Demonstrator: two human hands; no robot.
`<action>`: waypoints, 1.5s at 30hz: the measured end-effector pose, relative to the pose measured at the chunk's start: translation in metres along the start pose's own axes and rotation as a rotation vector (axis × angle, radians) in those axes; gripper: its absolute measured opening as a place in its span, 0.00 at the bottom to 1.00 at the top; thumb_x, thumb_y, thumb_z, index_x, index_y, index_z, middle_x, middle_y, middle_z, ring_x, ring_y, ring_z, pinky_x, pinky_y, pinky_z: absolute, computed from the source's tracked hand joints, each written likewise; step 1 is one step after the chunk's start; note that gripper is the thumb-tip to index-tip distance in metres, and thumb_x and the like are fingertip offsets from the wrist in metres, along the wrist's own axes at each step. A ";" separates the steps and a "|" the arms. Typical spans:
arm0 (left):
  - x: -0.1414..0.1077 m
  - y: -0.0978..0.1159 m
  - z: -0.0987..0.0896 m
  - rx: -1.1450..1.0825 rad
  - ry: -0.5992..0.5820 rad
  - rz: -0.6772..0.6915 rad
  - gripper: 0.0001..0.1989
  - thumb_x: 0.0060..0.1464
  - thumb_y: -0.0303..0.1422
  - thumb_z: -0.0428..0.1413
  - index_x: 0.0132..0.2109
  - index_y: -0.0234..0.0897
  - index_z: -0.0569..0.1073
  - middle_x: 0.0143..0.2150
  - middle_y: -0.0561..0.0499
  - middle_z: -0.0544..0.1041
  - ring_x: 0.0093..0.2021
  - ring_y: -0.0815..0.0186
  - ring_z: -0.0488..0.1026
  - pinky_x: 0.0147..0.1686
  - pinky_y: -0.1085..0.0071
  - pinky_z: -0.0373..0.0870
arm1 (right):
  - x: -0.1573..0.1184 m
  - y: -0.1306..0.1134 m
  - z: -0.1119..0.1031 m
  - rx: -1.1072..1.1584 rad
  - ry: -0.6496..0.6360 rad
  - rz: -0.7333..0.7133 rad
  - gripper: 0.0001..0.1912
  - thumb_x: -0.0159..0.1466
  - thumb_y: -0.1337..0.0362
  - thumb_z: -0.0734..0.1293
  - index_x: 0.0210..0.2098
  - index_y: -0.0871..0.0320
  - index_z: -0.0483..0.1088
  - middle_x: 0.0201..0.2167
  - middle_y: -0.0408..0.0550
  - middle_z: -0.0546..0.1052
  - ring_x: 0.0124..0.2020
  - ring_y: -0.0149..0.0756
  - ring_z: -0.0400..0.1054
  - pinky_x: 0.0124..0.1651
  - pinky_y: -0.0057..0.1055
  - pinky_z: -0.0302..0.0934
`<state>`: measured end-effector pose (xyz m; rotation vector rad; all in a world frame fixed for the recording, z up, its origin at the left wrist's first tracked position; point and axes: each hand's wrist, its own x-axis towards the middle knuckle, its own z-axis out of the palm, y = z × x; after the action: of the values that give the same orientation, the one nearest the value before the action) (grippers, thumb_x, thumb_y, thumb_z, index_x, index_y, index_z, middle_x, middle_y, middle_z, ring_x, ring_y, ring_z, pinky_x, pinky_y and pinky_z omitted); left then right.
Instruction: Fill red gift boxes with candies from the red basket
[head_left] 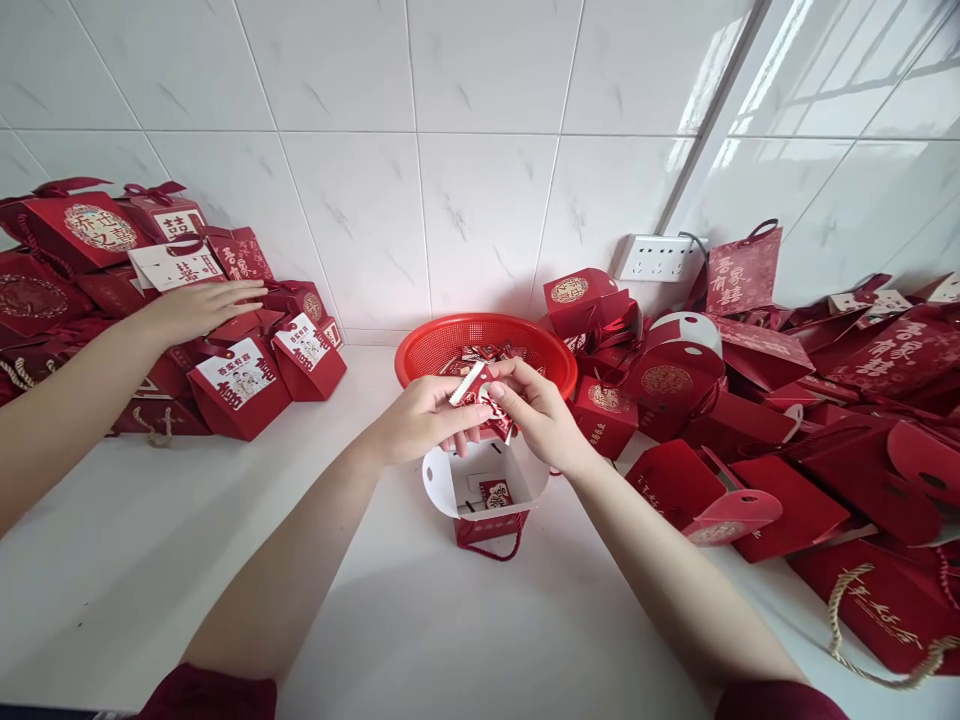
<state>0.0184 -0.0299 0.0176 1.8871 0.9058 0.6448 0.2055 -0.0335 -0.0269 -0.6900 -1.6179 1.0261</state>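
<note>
My left hand [431, 415] and my right hand [534, 408] meet over an open gift box, fingers closed on small red-and-white wrapped candies [480, 392]. How many candies are between my fingers I cannot tell. Directly below stands the gift box [491, 530], upright, red outside and white inside, its rounded flaps spread and a dark red cord handle hanging at the front. One red wrapped piece [496, 494] lies inside it. Just behind my hands, a red plastic basket [420, 345] holds many similar wrapped candies.
Another person's hand [202, 310] rests on a pile of red gift boxes [244, 385] at the left. More red boxes [750, 450] crowd the right side. A white power strip [660, 258] is on the tiled wall [487, 220] behind the white table [420, 630].
</note>
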 end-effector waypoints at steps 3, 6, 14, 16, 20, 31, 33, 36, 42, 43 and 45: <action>-0.002 0.004 -0.002 0.020 -0.070 0.042 0.13 0.59 0.40 0.56 0.38 0.32 0.75 0.31 0.49 0.78 0.27 0.69 0.75 0.25 0.75 0.69 | -0.004 -0.009 -0.003 -0.008 -0.034 -0.052 0.15 0.68 0.53 0.65 0.48 0.55 0.66 0.30 0.41 0.71 0.26 0.29 0.65 0.29 0.26 0.61; -0.007 0.011 -0.005 0.107 -0.076 0.025 0.15 0.58 0.42 0.56 0.40 0.32 0.75 0.34 0.49 0.79 0.30 0.67 0.75 0.29 0.73 0.71 | -0.009 -0.018 -0.006 -0.141 -0.050 -0.089 0.17 0.67 0.55 0.66 0.52 0.54 0.64 0.33 0.43 0.72 0.30 0.31 0.67 0.33 0.28 0.62; -0.010 0.016 -0.008 0.118 -0.092 0.019 0.14 0.57 0.41 0.57 0.34 0.32 0.75 0.29 0.50 0.75 0.29 0.67 0.73 0.27 0.73 0.68 | -0.018 -0.031 -0.008 -0.330 -0.153 -0.123 0.16 0.70 0.56 0.62 0.55 0.54 0.63 0.32 0.43 0.72 0.32 0.33 0.67 0.37 0.31 0.62; -0.009 0.013 -0.008 0.095 -0.104 0.022 0.16 0.55 0.44 0.59 0.33 0.32 0.74 0.29 0.50 0.75 0.28 0.68 0.73 0.26 0.73 0.67 | -0.018 -0.033 -0.009 -0.299 -0.167 -0.114 0.17 0.70 0.56 0.62 0.56 0.54 0.62 0.33 0.43 0.73 0.33 0.34 0.68 0.38 0.31 0.63; -0.006 0.010 -0.007 0.085 -0.115 0.040 0.16 0.55 0.44 0.59 0.32 0.34 0.74 0.27 0.51 0.75 0.26 0.69 0.72 0.24 0.74 0.65 | -0.019 -0.035 -0.011 -0.251 -0.184 -0.126 0.15 0.70 0.58 0.63 0.54 0.54 0.64 0.37 0.45 0.75 0.38 0.35 0.71 0.41 0.32 0.64; -0.001 0.005 -0.005 0.019 -0.145 0.022 0.15 0.53 0.43 0.61 0.30 0.34 0.74 0.27 0.52 0.75 0.24 0.70 0.72 0.23 0.74 0.66 | -0.020 -0.033 -0.015 -0.232 -0.227 -0.100 0.13 0.70 0.57 0.63 0.51 0.55 0.66 0.38 0.46 0.76 0.37 0.34 0.71 0.41 0.30 0.65; 0.001 0.001 -0.008 0.052 -0.183 0.023 0.15 0.52 0.43 0.61 0.29 0.34 0.75 0.25 0.51 0.75 0.24 0.69 0.71 0.23 0.74 0.66 | -0.020 -0.035 -0.016 -0.259 -0.250 -0.107 0.13 0.70 0.58 0.63 0.51 0.56 0.67 0.40 0.46 0.77 0.40 0.34 0.71 0.43 0.31 0.65; 0.003 -0.001 -0.014 0.204 -0.228 -0.045 0.17 0.52 0.45 0.60 0.29 0.34 0.76 0.25 0.52 0.74 0.25 0.69 0.69 0.23 0.74 0.64 | -0.019 -0.041 -0.019 -0.383 -0.317 -0.093 0.12 0.70 0.60 0.62 0.51 0.56 0.69 0.44 0.47 0.77 0.42 0.35 0.72 0.44 0.31 0.65; 0.001 0.001 -0.030 0.406 -0.114 -0.077 0.12 0.56 0.44 0.56 0.36 0.42 0.78 0.35 0.55 0.80 0.37 0.65 0.74 0.36 0.73 0.67 | -0.021 -0.046 -0.026 -0.559 -0.323 -0.008 0.13 0.71 0.60 0.61 0.51 0.56 0.70 0.41 0.45 0.78 0.36 0.33 0.71 0.39 0.29 0.63; 0.002 -0.001 -0.033 0.450 -0.055 -0.083 0.12 0.56 0.44 0.56 0.36 0.43 0.78 0.37 0.56 0.80 0.39 0.64 0.74 0.39 0.72 0.68 | -0.021 -0.044 -0.027 -0.570 -0.338 0.010 0.13 0.71 0.60 0.61 0.51 0.55 0.70 0.39 0.45 0.79 0.35 0.33 0.71 0.38 0.28 0.62; 0.005 -0.009 -0.038 0.543 0.079 -0.103 0.13 0.56 0.45 0.55 0.38 0.44 0.78 0.40 0.57 0.81 0.41 0.63 0.74 0.41 0.71 0.68 | -0.020 -0.039 -0.026 -0.616 -0.389 0.067 0.14 0.70 0.60 0.61 0.51 0.55 0.71 0.36 0.45 0.79 0.33 0.33 0.70 0.36 0.28 0.62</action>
<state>-0.0094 -0.0036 0.0267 2.2798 1.3185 0.4379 0.2386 -0.0610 0.0005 -0.9969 -2.3044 0.7280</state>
